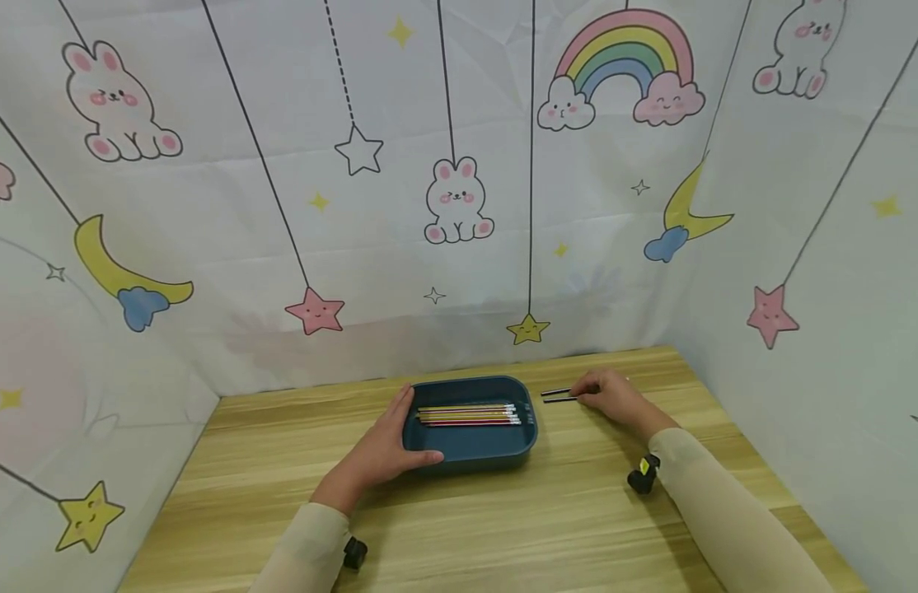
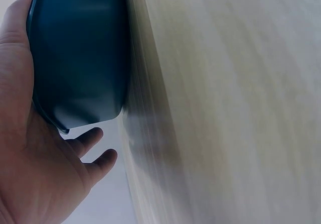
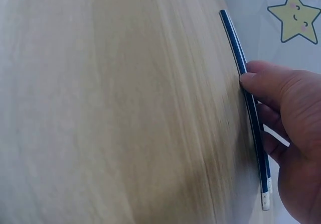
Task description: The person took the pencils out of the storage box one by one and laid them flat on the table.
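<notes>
A dark blue rectangular box (image 1: 470, 449) stands on the table, with several striped yellow and red pencils (image 1: 466, 416) lying side by side in it. My left hand (image 1: 385, 441) holds the box's left end, thumb at the near rim and fingers around the far left corner; the left wrist view shows that hand (image 2: 35, 148) against the box wall (image 2: 80, 53). To the right of the box, my right hand (image 1: 615, 402) pinches two dark pencils (image 1: 559, 400) at the tabletop. Seen from the right wrist, thumb and fingers of that hand (image 3: 296, 108) are at the dark pencils (image 3: 255, 118), whose white eraser ends show.
The wood-grain table (image 1: 281, 461) ends at a white cloth backdrop (image 1: 385, 263) printed with rabbits, stars and moons. Cloth also hangs along the left and right sides. A small black device (image 1: 643, 475) sits at the right wrist, another (image 1: 354, 553) at the left.
</notes>
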`<state>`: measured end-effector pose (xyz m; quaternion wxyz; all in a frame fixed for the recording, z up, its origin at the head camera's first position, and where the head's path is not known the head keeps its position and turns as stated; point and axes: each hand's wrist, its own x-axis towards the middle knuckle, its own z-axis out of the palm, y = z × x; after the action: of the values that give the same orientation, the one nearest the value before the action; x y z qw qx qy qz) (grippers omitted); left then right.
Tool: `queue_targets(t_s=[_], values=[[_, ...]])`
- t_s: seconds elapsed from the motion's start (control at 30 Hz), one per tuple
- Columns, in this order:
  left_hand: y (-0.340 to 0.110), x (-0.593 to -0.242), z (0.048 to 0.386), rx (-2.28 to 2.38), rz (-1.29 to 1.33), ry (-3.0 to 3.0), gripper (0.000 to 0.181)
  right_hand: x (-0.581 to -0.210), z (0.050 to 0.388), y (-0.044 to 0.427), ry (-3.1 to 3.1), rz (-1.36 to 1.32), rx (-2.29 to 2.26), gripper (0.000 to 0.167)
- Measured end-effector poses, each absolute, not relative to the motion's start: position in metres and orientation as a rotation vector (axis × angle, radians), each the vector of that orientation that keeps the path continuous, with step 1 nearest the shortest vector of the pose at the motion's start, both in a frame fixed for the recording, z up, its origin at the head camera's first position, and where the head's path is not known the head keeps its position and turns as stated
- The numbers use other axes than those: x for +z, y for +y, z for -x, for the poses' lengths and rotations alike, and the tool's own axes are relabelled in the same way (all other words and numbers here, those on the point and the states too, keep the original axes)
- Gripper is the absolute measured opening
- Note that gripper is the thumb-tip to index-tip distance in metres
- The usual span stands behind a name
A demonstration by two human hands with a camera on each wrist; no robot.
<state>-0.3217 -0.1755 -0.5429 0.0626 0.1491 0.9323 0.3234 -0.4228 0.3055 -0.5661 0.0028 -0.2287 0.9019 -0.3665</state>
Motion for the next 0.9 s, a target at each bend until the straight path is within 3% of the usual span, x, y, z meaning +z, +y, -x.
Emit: queue_targets(t_s=[0.53, 0.67, 0.9], values=[[-0.175, -0.542, 0.321, 0.974, -0.453, 2.811, 0.135, -0.546, 0.410, 0.293, 2.855, 0.632, -1.177, 0.016], [-0.175, -0.540, 0.319, 0.982, -0.453, 2.804, 0.134, -0.534, 0.402, 0.279, 2.832, 0.582, -1.252, 0.023], [-0.175, -0.538, 0.317, 0.988, -0.460, 2.806, 0.134, -0.514, 0.392, 0.245, 2.788, 0.671, -1.348, 0.020]])
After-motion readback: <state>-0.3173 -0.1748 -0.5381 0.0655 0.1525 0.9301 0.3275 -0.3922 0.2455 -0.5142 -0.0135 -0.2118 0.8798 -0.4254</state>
